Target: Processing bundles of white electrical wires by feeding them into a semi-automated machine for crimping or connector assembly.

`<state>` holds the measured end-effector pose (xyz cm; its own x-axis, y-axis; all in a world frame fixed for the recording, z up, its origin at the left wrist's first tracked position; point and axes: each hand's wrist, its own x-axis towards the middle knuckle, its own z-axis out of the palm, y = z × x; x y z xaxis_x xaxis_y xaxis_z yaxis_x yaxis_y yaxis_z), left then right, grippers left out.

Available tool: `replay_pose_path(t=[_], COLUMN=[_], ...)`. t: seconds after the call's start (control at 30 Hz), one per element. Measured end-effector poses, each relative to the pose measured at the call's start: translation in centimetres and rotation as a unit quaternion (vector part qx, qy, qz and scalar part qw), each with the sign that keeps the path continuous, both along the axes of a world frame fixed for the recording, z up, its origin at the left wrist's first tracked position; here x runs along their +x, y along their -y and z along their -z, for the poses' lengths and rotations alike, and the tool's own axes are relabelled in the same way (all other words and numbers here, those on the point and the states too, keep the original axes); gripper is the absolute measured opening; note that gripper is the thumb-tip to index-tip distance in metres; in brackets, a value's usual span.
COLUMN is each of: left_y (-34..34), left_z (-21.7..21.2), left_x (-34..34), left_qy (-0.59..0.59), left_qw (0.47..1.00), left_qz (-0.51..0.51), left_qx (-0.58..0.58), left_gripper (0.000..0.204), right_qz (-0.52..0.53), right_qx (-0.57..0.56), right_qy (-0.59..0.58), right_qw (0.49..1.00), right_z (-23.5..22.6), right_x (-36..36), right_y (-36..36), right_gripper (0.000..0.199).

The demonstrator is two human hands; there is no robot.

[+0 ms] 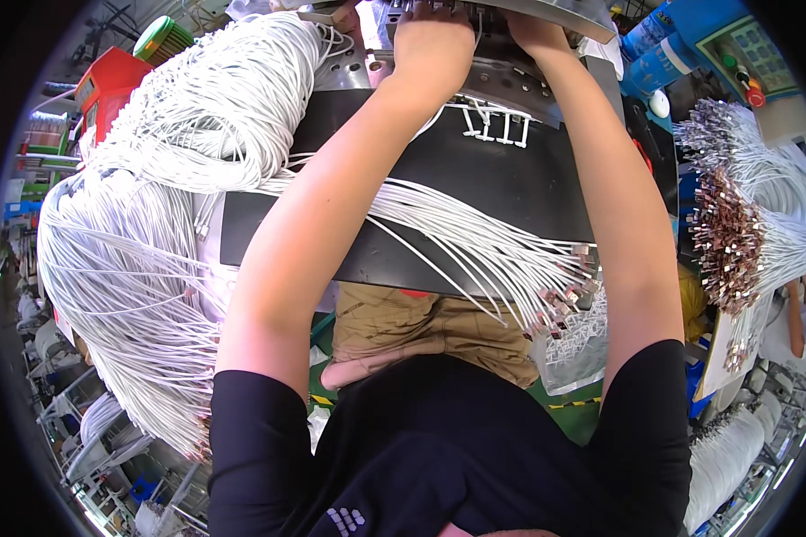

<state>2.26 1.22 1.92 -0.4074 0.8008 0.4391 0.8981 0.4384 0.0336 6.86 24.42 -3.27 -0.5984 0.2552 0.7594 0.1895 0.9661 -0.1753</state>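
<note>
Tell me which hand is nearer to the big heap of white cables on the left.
Left. The left hand is at the metal fixture just right of the heap of white cables; the right hand is farther right, beyond it.

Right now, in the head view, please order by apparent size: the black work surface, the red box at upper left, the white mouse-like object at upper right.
1. black work surface
2. red box
3. white mouse-like object
The fisheye lens shrinks things near the rim.

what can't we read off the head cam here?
- Left hand: fingers hidden behind its own back, at the metal fixture; grasp unclear.
- Right hand: fingertips under the fixture's overhang.
- White cables: far ends run off the left rim.
- Cable connectors: too small to tell type.
</note>
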Motion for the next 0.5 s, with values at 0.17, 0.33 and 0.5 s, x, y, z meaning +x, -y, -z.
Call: replay_pose_path(t=[0.17, 0.33, 0.5], left_y=[-1.1, -1.4, -1.7], left_z=[1.6, 2.6, 2.9], left_x=[-0.4, -1.0, -1.4], left_qy=[-0.036, -0.019, -0.07], left_qw=[0.996, 0.994, 0.991], left_qz=[0.024, 0.016, 0.03], left_qx=[0.081, 0.107, 0.107], left_gripper=[0.037, 0.043, 0.038], right_qz=[-0.018, -0.029, -0.017], right_qx=[-0.033, -0.072, -0.047], right_qy=[-0.096, -0.101, -0.11], right_qw=[0.995, 0.992, 0.993], right_z=[1.4, 1.3, 1.3], right_x=[-1.6, -1.4, -1.4], right_y=[-1.2, -1.0, -0.6], right_gripper=[0.029, 0.027, 0.028])
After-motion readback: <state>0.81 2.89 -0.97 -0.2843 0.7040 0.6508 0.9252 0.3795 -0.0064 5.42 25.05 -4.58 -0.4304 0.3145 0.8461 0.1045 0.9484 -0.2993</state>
